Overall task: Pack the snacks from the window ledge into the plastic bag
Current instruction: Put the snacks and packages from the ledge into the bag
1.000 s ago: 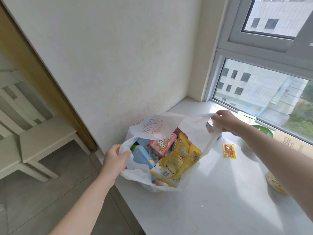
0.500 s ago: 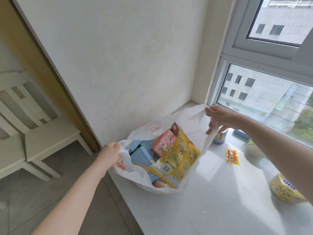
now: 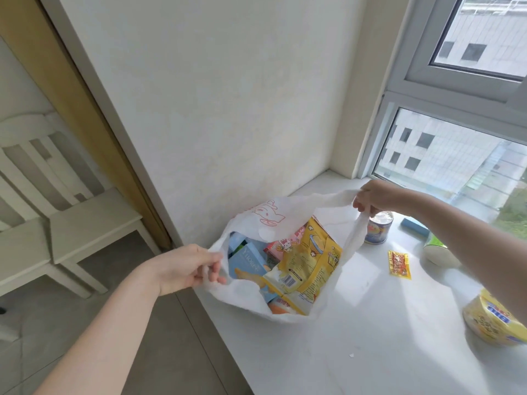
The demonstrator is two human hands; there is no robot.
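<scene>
A: Two hands on it, so what changed?

B: On the white window ledge point(image 3: 370, 346), the white plastic bag point(image 3: 239, 295) has had its mouth stretched wider. The left hand point(image 3: 185, 266) clenches its near rim and the right hand point(image 3: 373, 196) grips the far handle, lifted higher. Ready for more, I'd judge.

A: What's left?

B: Right of the bag: a round yellow tub point(image 3: 490, 323), a small printed tin can point(image 3: 377, 229) just beside it, and a red-orange sachet point(image 3: 399, 265). The bag's left side hugs the ledge edge; bare ledge lies to its right.

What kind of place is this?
Probably a home, likely an upper-floor flat: a window ledge under a window facing another building, a white chair, snacks in a plastic bag.
</scene>
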